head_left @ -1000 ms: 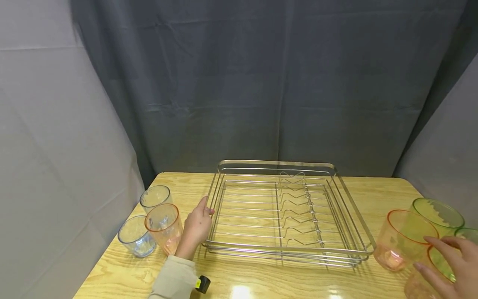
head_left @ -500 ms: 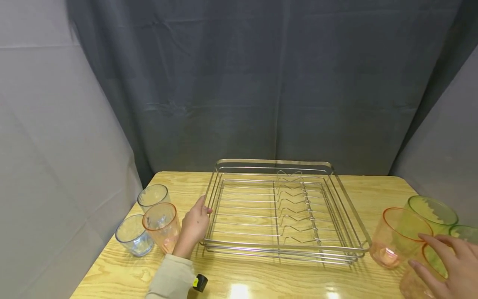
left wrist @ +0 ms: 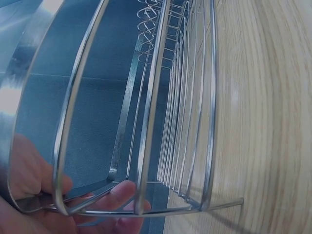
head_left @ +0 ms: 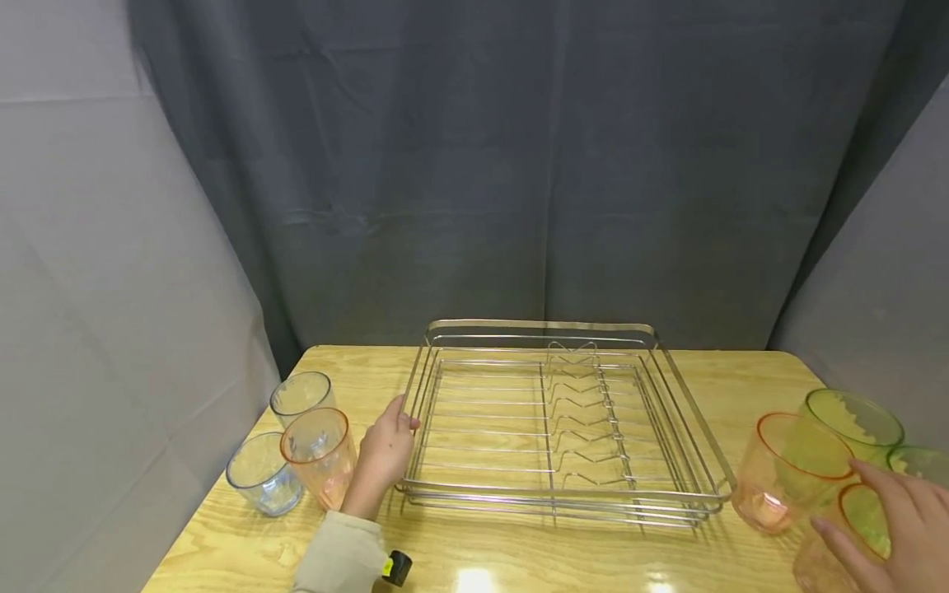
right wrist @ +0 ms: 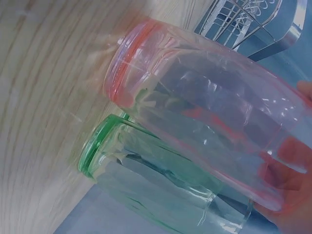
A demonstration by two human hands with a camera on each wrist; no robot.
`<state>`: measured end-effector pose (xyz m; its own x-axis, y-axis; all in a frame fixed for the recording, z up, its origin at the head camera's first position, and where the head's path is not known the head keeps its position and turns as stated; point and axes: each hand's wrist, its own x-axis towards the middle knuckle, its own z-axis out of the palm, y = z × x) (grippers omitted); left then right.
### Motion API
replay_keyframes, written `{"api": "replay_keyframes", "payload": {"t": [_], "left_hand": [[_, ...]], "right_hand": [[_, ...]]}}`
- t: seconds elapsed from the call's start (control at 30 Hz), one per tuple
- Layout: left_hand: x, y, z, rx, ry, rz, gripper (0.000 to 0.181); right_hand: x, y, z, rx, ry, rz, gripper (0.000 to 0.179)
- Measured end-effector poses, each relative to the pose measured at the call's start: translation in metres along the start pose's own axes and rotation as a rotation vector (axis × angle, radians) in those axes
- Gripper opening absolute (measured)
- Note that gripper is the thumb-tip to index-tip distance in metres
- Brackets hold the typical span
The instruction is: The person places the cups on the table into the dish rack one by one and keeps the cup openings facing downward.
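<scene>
My left hand [head_left: 387,449] grips the left side of a metal wire dish rack [head_left: 552,492] standing on the table. In the left wrist view, the fingers [left wrist: 122,192] bend around the rim and wires at the rack's corner. My right hand [head_left: 900,527] is at the right edge, its fingers spread at the rim of the nearer orange glass [head_left: 815,568]; whether they press on it is unclear. Another orange glass [head_left: 774,486] stands just beyond, beside two green glasses. The right wrist view has an orange glass [right wrist: 195,97] next to a green glass [right wrist: 146,185].
On the left stand a clear glass with a dark rim [head_left: 300,394], a blue glass [head_left: 267,486] and an orange glass [head_left: 319,449]. Wood-grain table [head_left: 556,560] lies beneath everything. Dark cloth [head_left: 445,165] hangs behind, with grey cloth on both sides.
The head view has shifted slightly. My right hand's fingers have moved a little relative to the orange glasses. My left hand stays on the rack, and the rack and glasses look unmoved.
</scene>
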<state>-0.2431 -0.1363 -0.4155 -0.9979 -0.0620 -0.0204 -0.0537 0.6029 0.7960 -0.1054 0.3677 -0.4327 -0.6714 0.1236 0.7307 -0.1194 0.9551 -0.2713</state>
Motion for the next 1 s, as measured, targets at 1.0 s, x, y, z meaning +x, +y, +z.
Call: {"api": "replay_keyframes", "payload": {"t": [1.0], "left_hand": [[-0.0002, -0.0003, 0.0000, 0.012, 0.002, -0.003, 0.051]], "right_hand": [[0.0010, 0.0032, -0.0035, -0.096, 0.033, -0.178, 0.114]]}}
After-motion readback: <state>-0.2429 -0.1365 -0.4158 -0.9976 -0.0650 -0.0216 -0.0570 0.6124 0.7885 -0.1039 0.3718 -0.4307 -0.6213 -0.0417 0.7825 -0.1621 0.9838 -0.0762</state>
